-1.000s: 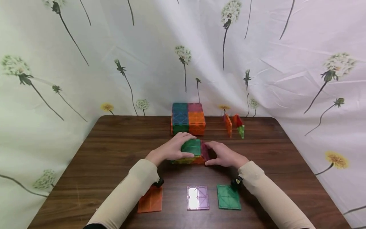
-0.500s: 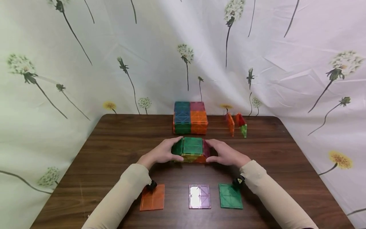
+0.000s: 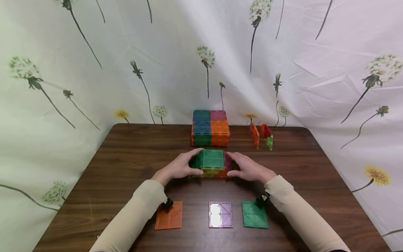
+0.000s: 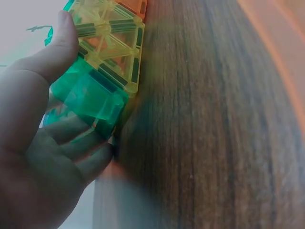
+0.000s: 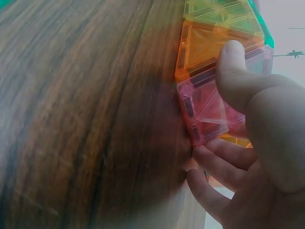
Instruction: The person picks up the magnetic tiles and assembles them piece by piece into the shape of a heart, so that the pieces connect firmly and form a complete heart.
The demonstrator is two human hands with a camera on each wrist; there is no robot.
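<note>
A low structure of see-through magnetic tiles stands mid-table, with a green tile [image 3: 213, 158] on top. In the left wrist view, a green side tile [image 4: 88, 90] adjoins a yellow front panel [image 4: 109, 33]. My left hand [image 3: 179, 166] holds this left end, thumb at the front edge and fingers behind. At the other end my right hand [image 3: 250, 167] grips a pink side tile [image 5: 209, 105], its thumb over the front corner beside an orange triangle tile [image 5: 209, 45]. The structure's back is hidden.
Near the front edge lie an orange tile [image 3: 169, 216], a clear purple tile [image 3: 220, 215] and a green square tile [image 3: 255, 214]. Behind the structure sits a larger tile box [image 3: 211, 127]. Upright orange tiles [image 3: 254, 135] and a red-green piece [image 3: 268, 136] stand at back right.
My left hand has slid left off the green top to the structure's left end, uncovering the top tile and the green side. The right hand keeps its place at the pink side.
</note>
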